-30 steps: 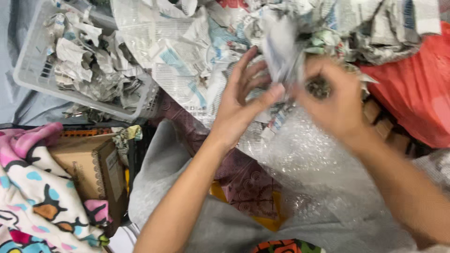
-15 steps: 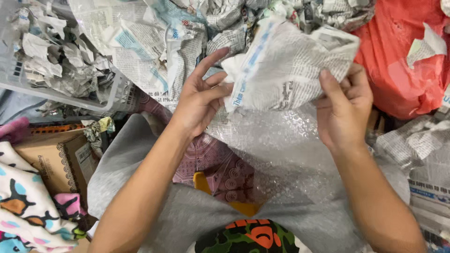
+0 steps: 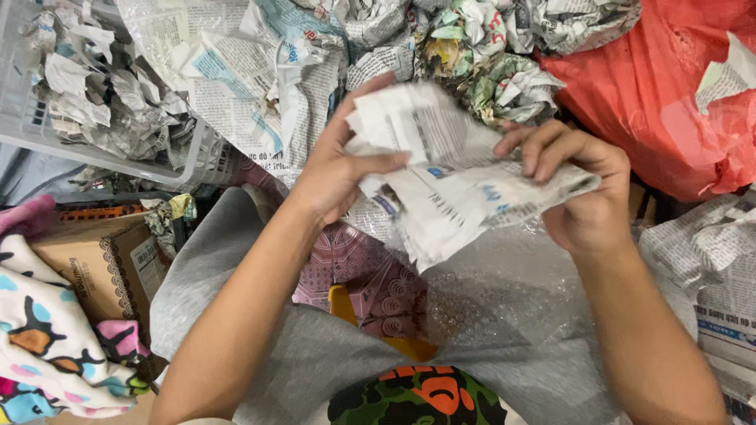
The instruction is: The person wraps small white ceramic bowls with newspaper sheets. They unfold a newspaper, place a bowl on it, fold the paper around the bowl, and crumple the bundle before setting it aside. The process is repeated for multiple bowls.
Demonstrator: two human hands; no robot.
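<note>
The person's left hand (image 3: 335, 177) and right hand (image 3: 579, 185) both clutch a crumpled newspaper sheet (image 3: 449, 177) at the centre of view, over a bubble wrap sheet (image 3: 504, 299) on the lap. The sheet looks only partly scrunched, with flat folds left to gather, so the work seems midway. At ten o'clock, a white plastic basket (image 3: 197, 153) holds many crumpled paper wads. At two o'clock lies a red plastic bag (image 3: 661, 94), contents hidden.
</note>
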